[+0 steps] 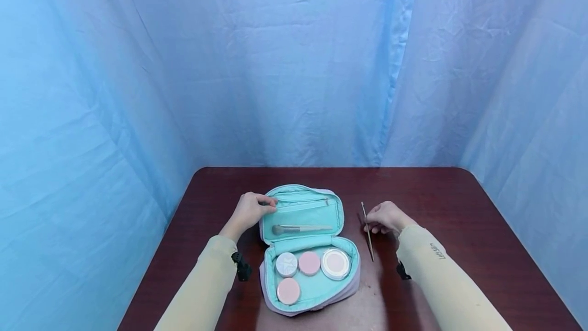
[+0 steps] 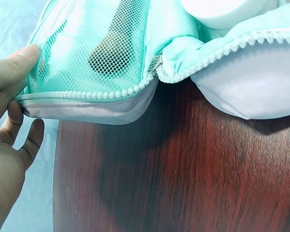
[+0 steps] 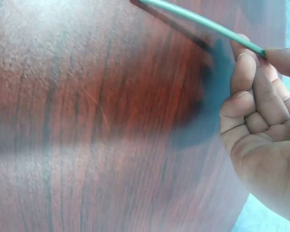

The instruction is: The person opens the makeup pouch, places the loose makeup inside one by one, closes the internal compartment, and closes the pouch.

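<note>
A cosmetic bag (image 1: pixel 321 295) with turquoise lining lies unzipped and spread on the table. My left hand (image 1: pixel 250 212) pinches the lid's outer edge between thumb and fingers, at the mesh pocket (image 2: pixel 63 72). Behind that mesh is a makeup brush (image 1: pixel 294 229). In the base sit a white-lidded jar (image 1: pixel 287 264), a pink-lidded jar (image 1: pixel 309 263), another pink-lidded jar (image 1: pixel 288 291) and a round compact (image 1: pixel 336 264). Right of the bag, my right hand (image 1: pixel 387 216) pinches a thin slender stick (image 3: pixel 203 20) above the table; its exact kind is unclear.
The dark red wooden table (image 1: pixel 441 193) has rounded far corners. Blue cloth (image 1: pixel 294 65) hangs behind it and along both sides. A black strap device (image 1: pixel 242 267) is on the left wrist, another (image 1: pixel 402 271) on the right.
</note>
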A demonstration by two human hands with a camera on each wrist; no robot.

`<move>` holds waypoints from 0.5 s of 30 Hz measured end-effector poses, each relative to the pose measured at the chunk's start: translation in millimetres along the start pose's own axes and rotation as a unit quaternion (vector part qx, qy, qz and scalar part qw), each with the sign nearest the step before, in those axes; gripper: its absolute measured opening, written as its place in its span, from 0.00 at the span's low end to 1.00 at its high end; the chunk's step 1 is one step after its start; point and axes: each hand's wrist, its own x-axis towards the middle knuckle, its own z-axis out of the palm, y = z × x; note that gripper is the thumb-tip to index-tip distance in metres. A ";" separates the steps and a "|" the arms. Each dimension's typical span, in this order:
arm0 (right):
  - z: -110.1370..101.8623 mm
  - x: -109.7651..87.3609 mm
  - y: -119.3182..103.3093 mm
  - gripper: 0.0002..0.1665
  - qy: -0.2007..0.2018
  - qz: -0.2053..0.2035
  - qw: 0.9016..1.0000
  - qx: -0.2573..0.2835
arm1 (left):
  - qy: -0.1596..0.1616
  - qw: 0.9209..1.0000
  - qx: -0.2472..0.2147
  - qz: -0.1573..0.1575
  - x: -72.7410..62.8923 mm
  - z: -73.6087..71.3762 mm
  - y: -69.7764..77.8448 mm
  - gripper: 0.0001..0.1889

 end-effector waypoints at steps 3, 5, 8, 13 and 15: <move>-8.5 -0.5 -3.0 0.13 0.003 -0.016 0.999 0.028 | -0.006 1.000 -0.001 0.006 1.9 2.9 2.0 0.06; -14.4 -2.7 -7.3 0.15 0.011 -0.026 0.998 0.048 | -0.011 1.000 -0.005 0.008 3.1 4.6 3.8 0.05; -23.9 -3.9 -13.0 0.16 0.019 -0.040 0.997 0.064 | -0.018 1.000 -0.010 0.006 5.0 7.7 6.5 0.05; -31.9 -5.3 -22.1 0.12 0.029 -0.065 0.995 0.067 | -0.021 1.000 -0.010 0.014 7.9 14.4 11.2 0.05; -32.3 -5.8 -25.6 0.12 0.030 -0.070 0.994 0.072 | -0.023 1.000 -0.006 0.018 9.1 17.5 13.0 0.05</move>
